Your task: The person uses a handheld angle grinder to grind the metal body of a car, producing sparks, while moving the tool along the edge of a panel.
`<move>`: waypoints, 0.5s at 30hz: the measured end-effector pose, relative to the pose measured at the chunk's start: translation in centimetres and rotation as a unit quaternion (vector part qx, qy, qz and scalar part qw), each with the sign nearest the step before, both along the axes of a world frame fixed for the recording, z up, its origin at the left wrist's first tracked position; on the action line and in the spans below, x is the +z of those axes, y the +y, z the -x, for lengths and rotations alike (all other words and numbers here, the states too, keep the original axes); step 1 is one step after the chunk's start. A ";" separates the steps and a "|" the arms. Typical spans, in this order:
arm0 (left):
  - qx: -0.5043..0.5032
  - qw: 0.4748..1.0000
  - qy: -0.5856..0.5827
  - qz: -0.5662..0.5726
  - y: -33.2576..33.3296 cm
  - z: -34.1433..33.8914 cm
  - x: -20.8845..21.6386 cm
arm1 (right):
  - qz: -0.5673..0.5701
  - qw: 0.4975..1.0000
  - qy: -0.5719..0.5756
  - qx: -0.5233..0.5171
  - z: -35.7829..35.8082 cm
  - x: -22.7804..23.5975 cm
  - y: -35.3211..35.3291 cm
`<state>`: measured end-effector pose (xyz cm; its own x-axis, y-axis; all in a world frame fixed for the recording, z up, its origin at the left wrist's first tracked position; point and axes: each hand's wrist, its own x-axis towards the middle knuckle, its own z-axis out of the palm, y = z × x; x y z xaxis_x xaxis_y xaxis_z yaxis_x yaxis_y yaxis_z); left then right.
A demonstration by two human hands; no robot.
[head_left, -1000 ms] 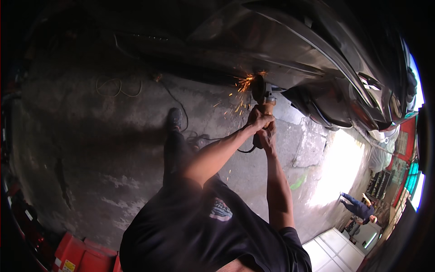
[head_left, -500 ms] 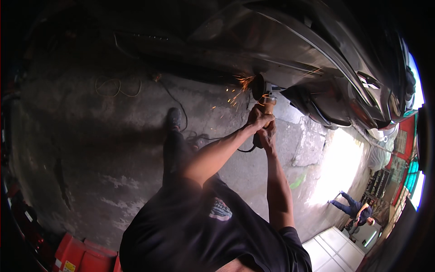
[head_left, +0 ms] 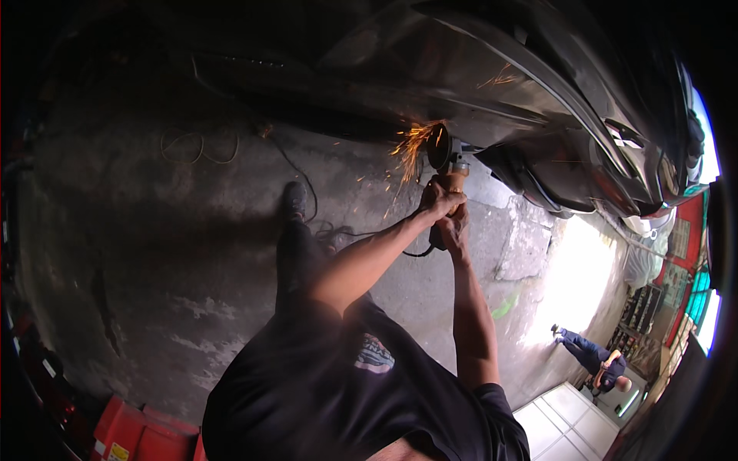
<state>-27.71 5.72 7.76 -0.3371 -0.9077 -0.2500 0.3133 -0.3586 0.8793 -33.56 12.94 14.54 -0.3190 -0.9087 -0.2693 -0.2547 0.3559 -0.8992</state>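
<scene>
Both of my hands are closed around an orange-brown angle grinder (head_left: 455,181). Farther forward on its body is my left hand (head_left: 440,201), while my right hand (head_left: 455,223) grips the rear part. The grinder's dark disc (head_left: 439,147) stands against the lower edge of a dark car's side (head_left: 477,107). Orange sparks (head_left: 413,146) spray from the disc to the left and down toward the floor. A black cord (head_left: 419,254) trails from the grinder's rear end. The exact contact point is partly hidden by the disc.
The cord runs on the concrete floor (head_left: 200,253) near my shoe (head_left: 294,201). A thin loop of wire (head_left: 201,147) lies at the left. Red equipment (head_left: 142,430) stands at the lower left. Another person (head_left: 596,357) is at the right, near a white panelled surface (head_left: 569,422).
The spray of sparks has grown denser, and a few now show higher on the car body. My hands and the grinder have hardly moved. The person at the right has changed posture.
</scene>
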 end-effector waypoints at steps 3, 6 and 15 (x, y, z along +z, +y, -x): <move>-0.020 1.000 0.019 -0.009 0.2 -0.1 0.7 | -0.013 0.999 0.047 0.003 0.5 0.1 0.3; 0.035 0.996 0.081 0.024 0.6 0.3 1.0 | -0.008 1.000 0.010 0.000 0.6 0.2 0.4; 0.007 0.999 0.024 -0.029 0.6 1.1 -0.5 | -0.034 0.999 0.025 0.024 1.5 -0.6 0.5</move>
<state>-28.77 6.31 7.23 -0.3363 -0.8973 -0.2858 0.3597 -0.4028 0.8416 -35.03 13.46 13.90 -0.2900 -0.9037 -0.3150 -0.3178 0.4014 -0.8590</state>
